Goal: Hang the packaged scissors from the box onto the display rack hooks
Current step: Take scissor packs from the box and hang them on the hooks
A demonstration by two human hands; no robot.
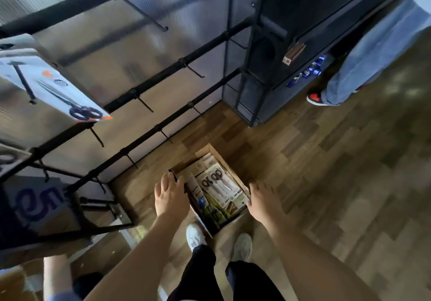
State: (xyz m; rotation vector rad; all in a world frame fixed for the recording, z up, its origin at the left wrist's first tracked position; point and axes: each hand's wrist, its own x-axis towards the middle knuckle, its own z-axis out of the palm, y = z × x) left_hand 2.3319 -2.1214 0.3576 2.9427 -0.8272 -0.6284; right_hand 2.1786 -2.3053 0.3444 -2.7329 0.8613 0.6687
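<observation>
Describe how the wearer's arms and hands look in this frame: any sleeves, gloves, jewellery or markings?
Both forearms are bare to the bottom edge of the frame, with no sleeves in view. The left hand and the right hand wear no gloves. No ring, watch, bracelet or marking shows, though the picture is slightly blurred, so small details could be missed.

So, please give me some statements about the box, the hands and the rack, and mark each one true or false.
1. The cardboard box stands on the wooden floor. True.
2. The right hand holds a scissors package in the air. False: it is at the box's right edge and holds no package.
3. The left hand is at the box's left side. True.
4. Every hook on the display rack is bare. False: a packaged pair of scissors already hangs at upper left.
5. Packaged scissors lie inside the box. True.
</observation>
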